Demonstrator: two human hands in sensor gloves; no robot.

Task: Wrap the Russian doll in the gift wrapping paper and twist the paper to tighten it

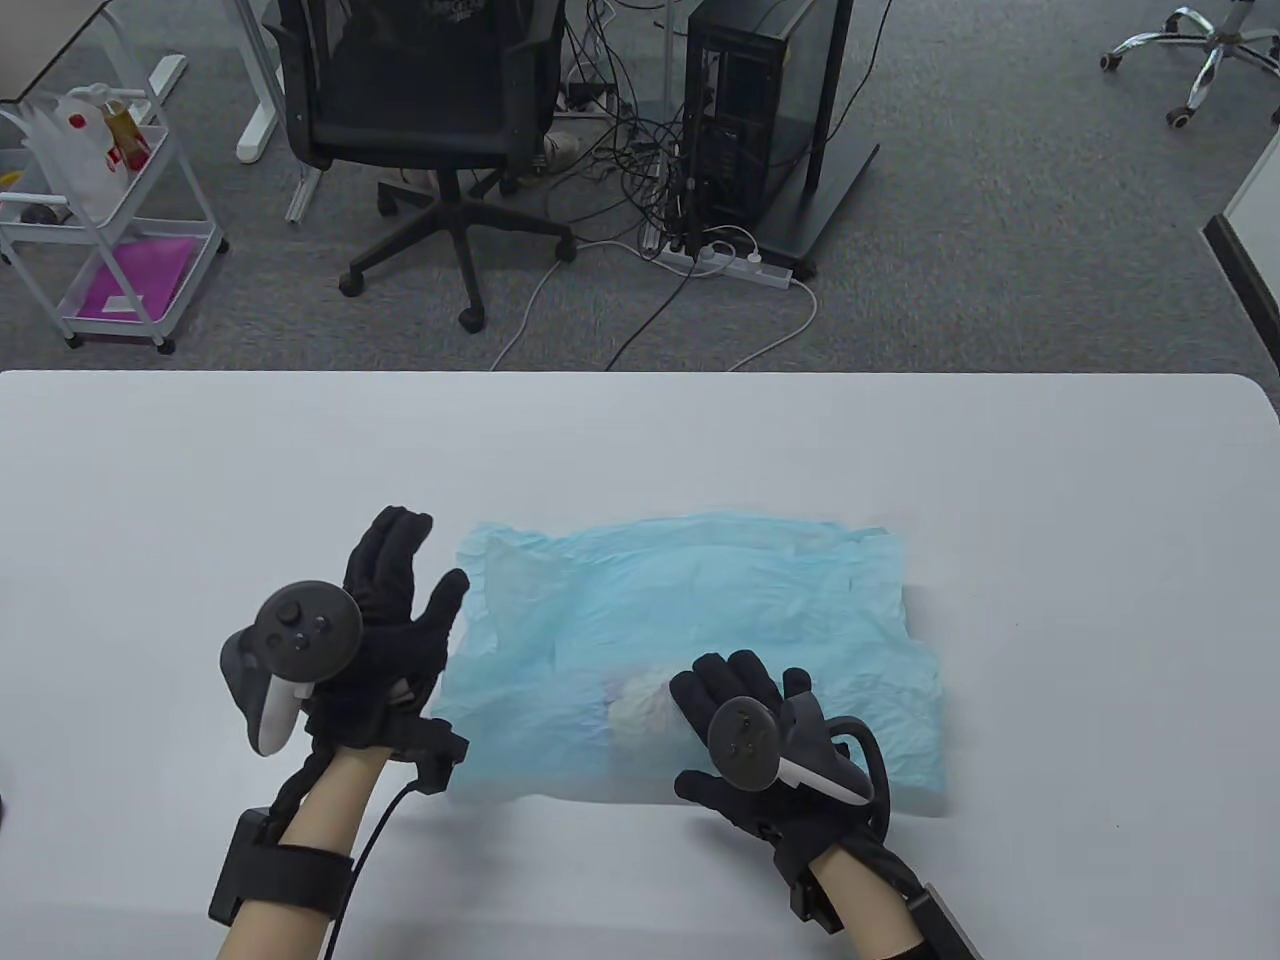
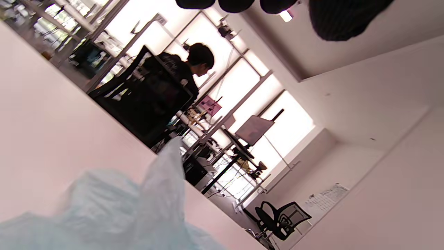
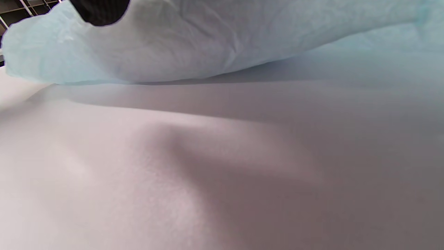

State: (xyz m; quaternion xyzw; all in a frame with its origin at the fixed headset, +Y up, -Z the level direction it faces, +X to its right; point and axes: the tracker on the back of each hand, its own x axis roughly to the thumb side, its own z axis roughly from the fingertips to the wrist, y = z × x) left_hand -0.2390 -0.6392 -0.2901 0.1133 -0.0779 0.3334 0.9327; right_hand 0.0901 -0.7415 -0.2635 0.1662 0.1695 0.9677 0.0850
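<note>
Light blue wrapping paper [image 1: 720,610] lies crumpled and spread on the white table [image 1: 1050,560]. The Russian doll [image 1: 637,706] shows as a pale lump under the paper near its front edge. My right hand [image 1: 692,738] sits on the paper with fingers and thumb curled round the lump's right end. My left hand [image 1: 425,572] hovers at the paper's left edge, fingers straight and spread, thumb close to the paper. In the right wrist view the paper [image 3: 222,41] arches above the table under one fingertip [image 3: 100,12]. The left wrist view shows a raised paper [image 2: 163,194] corner and my fingertips [image 2: 239,3].
Beyond the table's far edge stand a black office chair [image 1: 430,110], a computer tower [image 1: 740,120] with cables, and a white trolley [image 1: 110,220]. In the left wrist view a person [image 2: 180,76] sits in the background. Bare table surrounds the paper.
</note>
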